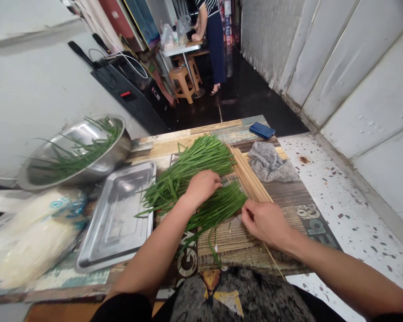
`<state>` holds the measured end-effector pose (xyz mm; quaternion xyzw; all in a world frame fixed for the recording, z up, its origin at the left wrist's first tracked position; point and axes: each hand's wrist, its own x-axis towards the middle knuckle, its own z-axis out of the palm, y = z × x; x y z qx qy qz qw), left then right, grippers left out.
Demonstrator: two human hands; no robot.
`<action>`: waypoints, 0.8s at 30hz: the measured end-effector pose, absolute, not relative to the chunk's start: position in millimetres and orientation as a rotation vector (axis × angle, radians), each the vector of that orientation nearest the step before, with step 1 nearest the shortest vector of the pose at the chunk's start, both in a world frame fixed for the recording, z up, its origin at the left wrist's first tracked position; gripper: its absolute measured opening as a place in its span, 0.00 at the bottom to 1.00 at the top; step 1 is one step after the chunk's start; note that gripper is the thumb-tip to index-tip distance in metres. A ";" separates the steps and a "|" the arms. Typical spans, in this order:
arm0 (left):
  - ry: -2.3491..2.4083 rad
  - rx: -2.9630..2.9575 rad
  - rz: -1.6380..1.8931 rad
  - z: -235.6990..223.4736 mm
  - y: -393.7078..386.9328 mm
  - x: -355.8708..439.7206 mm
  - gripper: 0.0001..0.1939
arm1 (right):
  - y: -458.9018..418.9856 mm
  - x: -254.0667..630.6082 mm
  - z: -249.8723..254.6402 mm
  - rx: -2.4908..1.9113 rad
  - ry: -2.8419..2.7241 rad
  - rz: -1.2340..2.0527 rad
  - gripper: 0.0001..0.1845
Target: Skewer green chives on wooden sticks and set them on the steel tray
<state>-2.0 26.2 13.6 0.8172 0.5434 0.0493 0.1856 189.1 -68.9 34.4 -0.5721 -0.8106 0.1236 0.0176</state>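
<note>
A large heap of green garlic chives [198,156] lies on the wood-patterned table, with a smaller bunch [221,203] in front of it. My left hand [203,185] is over the chives, its fingers curled closed on some of them; the fingertips are partly hidden. At the right ends of the smaller bunch, my right hand [267,221] is closed in a pinch. A thin bamboo skewer [273,259] sticks out below that hand, slanting toward me. Just beyond my right hand lies a row of bamboo skewers [250,176], side by side.
Left of the chives are a metal tray [121,214], a steel bowl [116,150] with more chives, and a plastic bag of pale contents [36,241]. A grey cloth [272,163] and a blue box [262,130] lie at right. Another person [213,40] stands by a far table.
</note>
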 end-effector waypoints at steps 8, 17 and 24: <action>1.588 2.229 0.284 10.7 20.9 3.4 0.07 | -66.9 188.8 33.6 -1.807 -2.517 0.373 0.14; 1.561 1.905 0.529 9.4 23.0 1.7 0.06 | -63.4 189.4 32.5 -1.798 -2.509 0.414 0.14; 1.550 1.861 0.585 6.4 24.5 1.5 0.09 | -63.2 189.8 31.4 -1.775 -2.498 0.426 0.14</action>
